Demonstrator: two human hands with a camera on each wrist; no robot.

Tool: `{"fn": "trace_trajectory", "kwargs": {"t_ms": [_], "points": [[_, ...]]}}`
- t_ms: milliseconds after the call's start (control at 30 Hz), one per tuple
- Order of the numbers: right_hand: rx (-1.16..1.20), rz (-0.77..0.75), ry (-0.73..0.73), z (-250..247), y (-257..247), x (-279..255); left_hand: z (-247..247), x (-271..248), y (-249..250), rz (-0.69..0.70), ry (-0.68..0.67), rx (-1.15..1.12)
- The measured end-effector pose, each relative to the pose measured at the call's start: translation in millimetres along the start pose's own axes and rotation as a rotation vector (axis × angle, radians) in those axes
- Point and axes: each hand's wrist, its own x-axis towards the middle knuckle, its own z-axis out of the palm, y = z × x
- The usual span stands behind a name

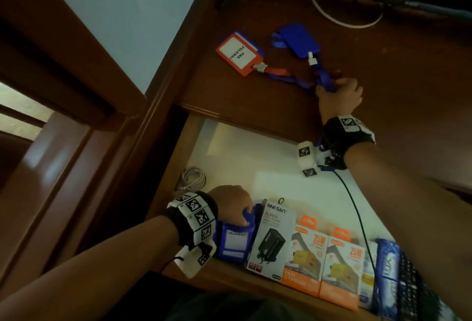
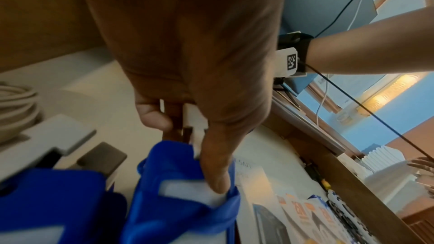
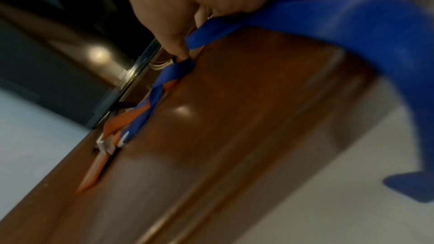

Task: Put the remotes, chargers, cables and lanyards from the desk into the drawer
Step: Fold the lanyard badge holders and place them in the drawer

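Observation:
My left hand [image 1: 236,204] [image 2: 206,155] reaches into the open drawer [image 1: 255,162] and holds a blue badge holder with its strap [image 1: 233,240] [image 2: 178,192] at the drawer's front left. On the desk [image 1: 408,65] my right hand [image 1: 337,91] [image 3: 178,44] grips a blue lanyard strap [image 1: 325,79] [image 3: 293,14]. That strap leads to a blue card holder [image 1: 298,40]. An orange-red badge holder [image 1: 238,52] marked PAS PELAWAT lies left of it, its orange strap [image 3: 122,120] tangled with the blue one.
Along the drawer's front stand a black charger box [image 1: 273,239], two orange charger boxes [image 1: 321,262], a blue pack [image 1: 388,277] and a dark remote [image 1: 408,287]. A coiled white cable [image 1: 192,179] lies at the drawer's left. Another white cable [image 1: 339,18] lies at the desk's back.

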Motion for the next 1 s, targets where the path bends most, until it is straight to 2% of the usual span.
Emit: {"fn": "trace_trajectory", "kwargs": {"t_ms": [133,267,433,533,600,733,900,1000], "points": [[-0.004,-0.044,-0.039,-7.3,7.9,-6.7,10.8,-0.1,0.2,0.006,0.051,-0.007],[-0.076,-0.092,-0.113,-16.1,14.7,-11.2,16.0,-1.8,1.2,-0.016,0.02,0.005],[0.058,0.039,-0.203,-38.7,13.6,-23.1,19.7,-5.3,3.1,-0.05,0.073,0.014],[0.222,0.121,-0.21,-52.1,14.2,-30.4,14.8,-8.4,5.4,-0.092,0.176,-0.022],[0.418,0.158,-0.243,-60.7,12.4,-36.7,7.8,-11.3,6.4,-0.108,0.249,-0.074],[0.721,0.111,-0.275,-86.5,-3.0,-52.1,-16.9,-20.0,16.8,-0.034,0.408,-0.205],[0.776,0.016,-0.311,-122.7,-26.5,-62.9,-67.7,-25.3,49.8,0.105,0.743,-0.362],[0.812,-0.029,-0.359,-154.4,-37.0,-68.9,-92.8,-16.6,65.3,0.09,0.899,-0.407]]}}
